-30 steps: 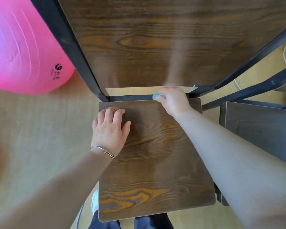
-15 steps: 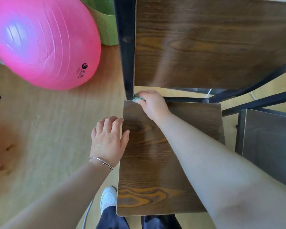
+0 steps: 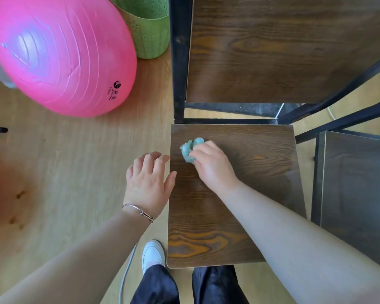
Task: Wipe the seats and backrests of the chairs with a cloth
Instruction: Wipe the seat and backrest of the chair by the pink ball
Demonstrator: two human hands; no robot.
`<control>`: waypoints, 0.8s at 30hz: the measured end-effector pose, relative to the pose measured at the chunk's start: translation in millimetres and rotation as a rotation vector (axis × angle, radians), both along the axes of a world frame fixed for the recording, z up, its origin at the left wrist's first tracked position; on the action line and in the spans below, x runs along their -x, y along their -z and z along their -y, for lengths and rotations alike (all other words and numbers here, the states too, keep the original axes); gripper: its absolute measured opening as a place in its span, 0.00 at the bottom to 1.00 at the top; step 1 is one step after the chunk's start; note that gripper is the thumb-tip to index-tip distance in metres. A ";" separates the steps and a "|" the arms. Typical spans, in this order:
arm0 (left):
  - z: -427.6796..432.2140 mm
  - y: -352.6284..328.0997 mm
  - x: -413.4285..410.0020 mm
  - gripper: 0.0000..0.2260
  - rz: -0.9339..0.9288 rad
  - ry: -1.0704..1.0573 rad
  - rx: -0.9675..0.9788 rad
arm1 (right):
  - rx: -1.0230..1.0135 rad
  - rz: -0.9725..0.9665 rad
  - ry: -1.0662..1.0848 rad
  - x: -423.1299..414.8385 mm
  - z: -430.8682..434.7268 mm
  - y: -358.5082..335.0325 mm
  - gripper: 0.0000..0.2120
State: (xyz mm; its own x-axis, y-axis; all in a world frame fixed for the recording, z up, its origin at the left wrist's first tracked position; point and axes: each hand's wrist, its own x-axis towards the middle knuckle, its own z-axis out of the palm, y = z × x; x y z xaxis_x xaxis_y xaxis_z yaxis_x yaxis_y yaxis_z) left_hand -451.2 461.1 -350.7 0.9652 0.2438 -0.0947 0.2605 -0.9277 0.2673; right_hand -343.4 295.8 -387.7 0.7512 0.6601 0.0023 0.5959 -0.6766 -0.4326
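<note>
Big pink ball sits on the floor off to our left. The chair's backrest stands ahead of us, with the seat below it and a green basket just left of the frame. Our left hand is at the seat's left edge, fingers loose and a bit spread. Our right hand curls its fingers round a bunched teal cloth on the seat's back-left part.

Likely a home room: pink exercise ball, green basket, wooden chairs, wood-look floor.
</note>
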 end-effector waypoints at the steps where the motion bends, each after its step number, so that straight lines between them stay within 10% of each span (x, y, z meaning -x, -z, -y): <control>1: -1.1 -0.4 4.1 0.20 0.003 0.004 -0.003 | 0.001 -0.027 0.015 12.2 0.3 0.2 0.08; 11: -19.6 -3.5 33.7 0.19 0.025 -0.032 0.000 | -0.111 -0.053 0.299 -25.7 -72.2 -6.1 0.16; 24: -27.7 -13.2 67.6 0.20 -0.006 -0.009 0.009 | 0.172 0.005 0.074 40.4 -28.5 -4.3 0.14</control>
